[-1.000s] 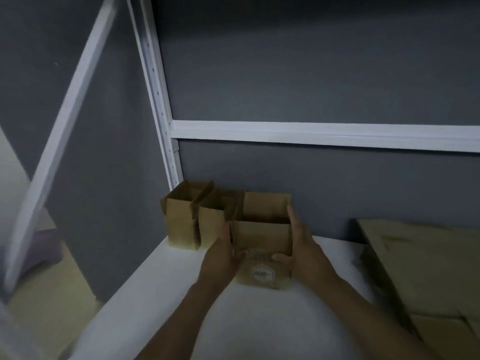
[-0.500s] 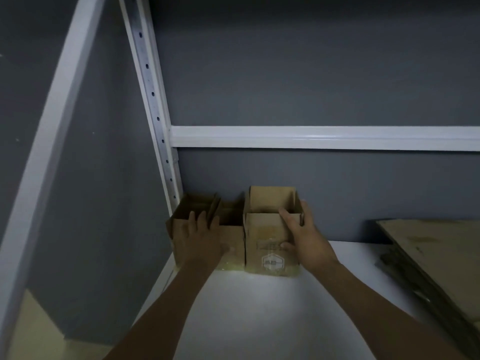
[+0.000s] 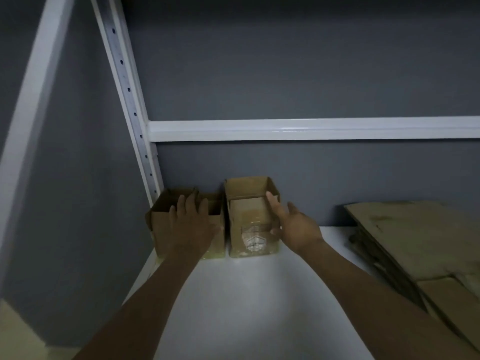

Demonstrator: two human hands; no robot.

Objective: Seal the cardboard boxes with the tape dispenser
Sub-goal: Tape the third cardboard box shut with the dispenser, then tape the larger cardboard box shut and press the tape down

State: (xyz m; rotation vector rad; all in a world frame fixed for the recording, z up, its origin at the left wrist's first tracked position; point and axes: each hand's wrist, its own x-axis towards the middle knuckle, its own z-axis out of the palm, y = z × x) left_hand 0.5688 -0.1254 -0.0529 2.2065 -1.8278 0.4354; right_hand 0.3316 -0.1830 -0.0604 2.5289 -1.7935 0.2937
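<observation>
3 open-topped cardboard boxes (image 3: 217, 229) stand in a row at the back left corner of the white shelf (image 3: 246, 294), by the rack upright (image 3: 130, 100). The left grip (image 3: 191, 224) lies flat, fingers straight, across the 2 left ones. The right grip (image 3: 296, 224) is released too: forefinger on the right box (image 3: 249, 229) at its top edge, thumb against its front. Flattened cardboard (image 3: 415, 235) lies well to the right.

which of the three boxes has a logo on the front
The rightmost box, by the right hand: a pale logo marks its front. The left box and middle box, under the left hand, show plain cardboard.
</observation>
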